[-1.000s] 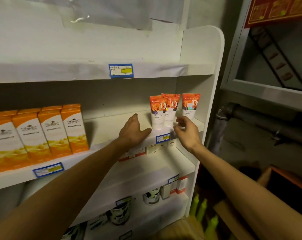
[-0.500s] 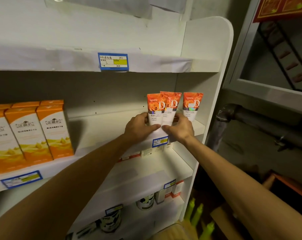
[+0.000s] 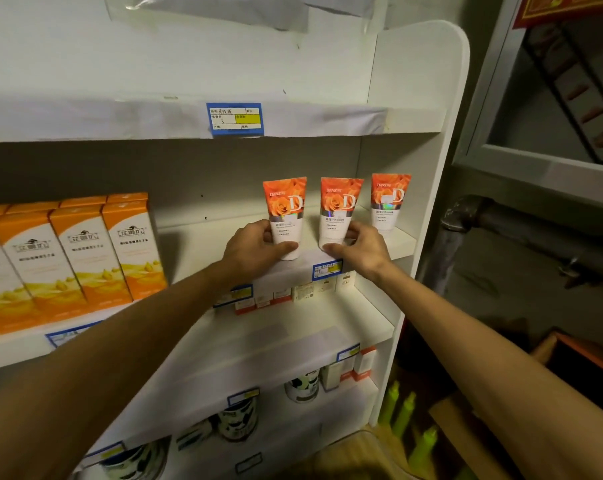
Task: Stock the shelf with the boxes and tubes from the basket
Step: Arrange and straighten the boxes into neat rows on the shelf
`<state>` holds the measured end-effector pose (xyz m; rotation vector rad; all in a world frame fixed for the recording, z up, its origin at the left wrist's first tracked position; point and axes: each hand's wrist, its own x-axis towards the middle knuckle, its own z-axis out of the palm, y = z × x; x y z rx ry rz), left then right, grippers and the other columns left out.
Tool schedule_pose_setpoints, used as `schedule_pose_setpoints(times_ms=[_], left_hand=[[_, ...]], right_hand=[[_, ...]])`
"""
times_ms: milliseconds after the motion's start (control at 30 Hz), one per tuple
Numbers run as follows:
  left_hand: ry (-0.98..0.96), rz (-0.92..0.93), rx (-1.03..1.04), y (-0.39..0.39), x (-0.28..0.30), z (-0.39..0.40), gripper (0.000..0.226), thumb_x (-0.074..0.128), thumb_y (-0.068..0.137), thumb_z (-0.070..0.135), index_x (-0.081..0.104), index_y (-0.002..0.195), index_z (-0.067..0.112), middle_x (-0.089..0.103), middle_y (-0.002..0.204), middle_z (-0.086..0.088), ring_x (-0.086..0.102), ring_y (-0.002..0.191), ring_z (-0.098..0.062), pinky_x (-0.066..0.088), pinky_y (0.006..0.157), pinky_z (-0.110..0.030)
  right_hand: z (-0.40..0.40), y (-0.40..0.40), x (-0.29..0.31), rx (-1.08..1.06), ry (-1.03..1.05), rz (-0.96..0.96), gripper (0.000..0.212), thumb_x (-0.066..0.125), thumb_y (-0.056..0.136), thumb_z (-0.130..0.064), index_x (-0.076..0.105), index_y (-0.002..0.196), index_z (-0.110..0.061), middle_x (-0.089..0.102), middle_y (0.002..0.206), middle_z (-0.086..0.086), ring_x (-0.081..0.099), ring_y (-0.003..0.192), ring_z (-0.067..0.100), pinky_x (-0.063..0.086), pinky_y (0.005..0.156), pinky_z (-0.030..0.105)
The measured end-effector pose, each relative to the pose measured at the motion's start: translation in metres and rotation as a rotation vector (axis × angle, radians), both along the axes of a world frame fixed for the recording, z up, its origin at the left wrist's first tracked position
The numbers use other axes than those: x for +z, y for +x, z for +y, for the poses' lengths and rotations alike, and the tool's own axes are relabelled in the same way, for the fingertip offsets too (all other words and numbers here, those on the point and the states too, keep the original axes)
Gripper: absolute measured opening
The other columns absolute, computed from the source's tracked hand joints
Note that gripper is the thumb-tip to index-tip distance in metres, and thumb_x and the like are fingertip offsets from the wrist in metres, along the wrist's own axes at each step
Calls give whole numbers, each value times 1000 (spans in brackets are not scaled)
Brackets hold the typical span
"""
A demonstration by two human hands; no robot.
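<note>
Three orange-and-white tubes stand cap-down on the white middle shelf [image 3: 203, 251]. My left hand [image 3: 255, 247] grips the base of the left tube [image 3: 286, 209]. My right hand [image 3: 360, 247] grips the base of the middle tube [image 3: 341, 206]. Apart from both hands, the right tube [image 3: 390, 202] stands near the shelf's side panel. Several orange boxes [image 3: 85, 251] stand in a row at the left of the same shelf. The basket is not in view.
A blue price label [image 3: 236, 118] hangs on the upper shelf edge. Small boxes [image 3: 279, 296] sit on the shelf below, and tins [image 3: 301, 388] lower down. Green bottles [image 3: 404, 410] stand on the floor by the unit's right side.
Both hands went from resting open near the tubes to gripping one each. The left and middle tubes, which overlapped, now stand apart with a gap between them.
</note>
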<state>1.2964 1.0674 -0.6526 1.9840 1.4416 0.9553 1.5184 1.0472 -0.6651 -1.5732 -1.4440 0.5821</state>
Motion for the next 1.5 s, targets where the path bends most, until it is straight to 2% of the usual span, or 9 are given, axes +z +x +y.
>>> schedule_pose_setpoints(times_ms=[167, 367, 433, 533, 600, 700, 800, 1033, 1500], left_hand=[[20, 61, 9, -14, 2, -16, 57, 79, 80, 43, 59, 130, 24, 68, 124, 4, 67, 104, -15, 57, 90, -36], [-3, -2, 12, -15, -4, -27, 62, 76, 83, 43, 52, 137, 22, 62, 134, 0, 65, 112, -22, 58, 91, -45], [-15, -25, 8, -12, -5, -27, 60, 75, 85, 41, 51, 137, 21, 61, 136, -1, 64, 113, -23, 57, 93, -46], [-5, -43, 19, -10, -8, -26, 56, 74, 86, 42, 51, 134, 23, 62, 134, 0, 63, 112, -21, 56, 93, -46], [-3, -51, 27, -8, -11, -25, 56, 72, 87, 43, 50, 134, 23, 61, 135, 0, 62, 113, -21, 56, 93, -44], [-18, -56, 32, -7, -12, -22, 57, 72, 86, 44, 48, 134, 24, 60, 136, 1, 62, 112, -20, 56, 92, -42], [-34, -85, 37, -6, -14, -19, 58, 72, 87, 42, 48, 135, 23, 59, 137, 0, 62, 114, -22, 56, 94, -44], [-31, -126, 51, -6, -16, -13, 56, 75, 85, 40, 52, 133, 25, 62, 133, 2, 63, 112, -21, 56, 94, -48], [-52, -150, 84, -2, -12, -18, 57, 76, 86, 35, 51, 135, 21, 60, 137, -2, 62, 115, -24, 56, 95, -44]], right_hand=[[-6, -7, -1, 65, -4, -16, 55, 84, 78, -24, 60, 128, -19, 70, 125, 1, 70, 103, 16, 60, 88, 44], [-10, -10, -6, 51, 17, -22, 63, 81, 78, -27, 53, 135, -18, 68, 125, -1, 67, 105, 17, 60, 87, 45], [-14, -5, -10, -32, 95, 51, 54, 74, 82, -21, 55, 132, -17, 67, 113, -5, 65, 99, 13, 59, 88, 44], [-22, 10, -16, -316, 269, 90, 34, 65, 87, -18, 57, 120, -18, 62, 104, -5, 62, 96, 14, 56, 91, 45], [-21, 22, -17, -450, 314, 95, 39, 69, 87, -21, 52, 122, -16, 60, 116, 1, 62, 105, 20, 56, 92, 44], [-9, 36, -10, -536, 255, 71, 65, 78, 83, -31, 43, 136, -15, 54, 134, 6, 57, 120, 26, 54, 96, 46], [7, 41, -5, -487, 159, 57, 78, 82, 76, -42, 40, 138, -19, 57, 132, 6, 58, 120, 29, 53, 96, 52], [16, 46, -6, -451, 151, 56, 59, 78, 83, -34, 47, 132, -21, 66, 125, 4, 66, 110, 27, 55, 90, 44], [8, 38, -8, -313, 159, 59, 63, 79, 83, -35, 48, 136, -22, 65, 132, 3, 66, 112, 25, 56, 93, 47]])
